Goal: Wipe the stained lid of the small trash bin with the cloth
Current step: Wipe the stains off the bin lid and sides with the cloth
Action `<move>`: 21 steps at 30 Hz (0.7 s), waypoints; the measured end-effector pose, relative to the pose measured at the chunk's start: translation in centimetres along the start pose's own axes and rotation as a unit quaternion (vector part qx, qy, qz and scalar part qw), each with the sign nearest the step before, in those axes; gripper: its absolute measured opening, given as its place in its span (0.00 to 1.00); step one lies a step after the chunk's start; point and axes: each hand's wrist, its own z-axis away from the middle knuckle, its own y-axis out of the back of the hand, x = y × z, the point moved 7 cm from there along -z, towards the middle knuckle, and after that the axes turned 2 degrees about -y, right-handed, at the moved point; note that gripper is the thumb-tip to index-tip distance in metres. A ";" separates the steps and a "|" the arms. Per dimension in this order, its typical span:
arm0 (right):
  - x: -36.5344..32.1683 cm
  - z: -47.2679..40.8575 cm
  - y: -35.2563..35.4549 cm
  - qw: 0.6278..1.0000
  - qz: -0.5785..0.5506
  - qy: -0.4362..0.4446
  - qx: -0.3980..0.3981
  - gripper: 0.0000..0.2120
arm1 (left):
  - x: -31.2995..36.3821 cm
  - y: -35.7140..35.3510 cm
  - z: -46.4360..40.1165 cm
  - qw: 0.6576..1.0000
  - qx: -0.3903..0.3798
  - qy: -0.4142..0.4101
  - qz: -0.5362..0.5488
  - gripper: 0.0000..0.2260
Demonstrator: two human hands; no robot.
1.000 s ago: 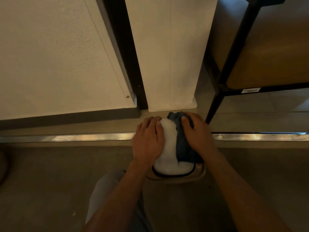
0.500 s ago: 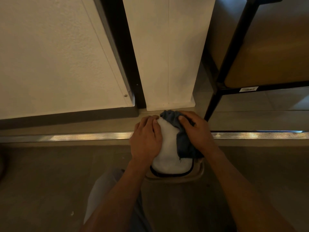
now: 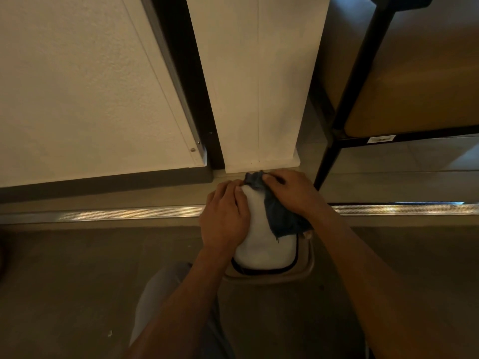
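Small trash bin (image 3: 305, 270) on floor (image 3: 64, 281) near white wall panel (image 3: 256, 81). White lid (image 3: 259, 242) on top. Left hand (image 3: 225, 218) lies flat on lid's left side, fingers fairly straight. Right hand (image 3: 293, 193) presses dark blue cloth (image 3: 280, 216) against lid's right side, fingers curled over cloth. Black shelf frame (image 3: 334, 149) at right.

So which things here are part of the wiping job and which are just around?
Job: lid, cloth, bin, left hand resting on the lid, right hand pressing the cloth.
Just around: black shelf frame, metal floor strip, white panels.
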 end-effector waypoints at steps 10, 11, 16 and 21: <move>3.7 2.4 0.5 0.969 -0.205 -0.129 0.039 0.15 | -0.2 -0.1 0.1 1.000 -0.001 0.011 0.013 0.14; 3.2 1.6 0.6 0.983 -0.110 -0.145 -0.002 0.16 | -0.1 0.0 0.1 1.000 0.002 0.006 0.016 0.15; 0.1 -0.2 -0.1 0.978 0.117 -0.173 0.026 0.18 | -0.3 -0.1 -0.1 0.999 -0.013 0.000 0.030 0.19; 0.6 2.4 0.7 0.994 -0.054 -0.005 0.098 0.11 | -0.6 -0.2 0.0 1.000 -0.007 0.014 0.023 0.15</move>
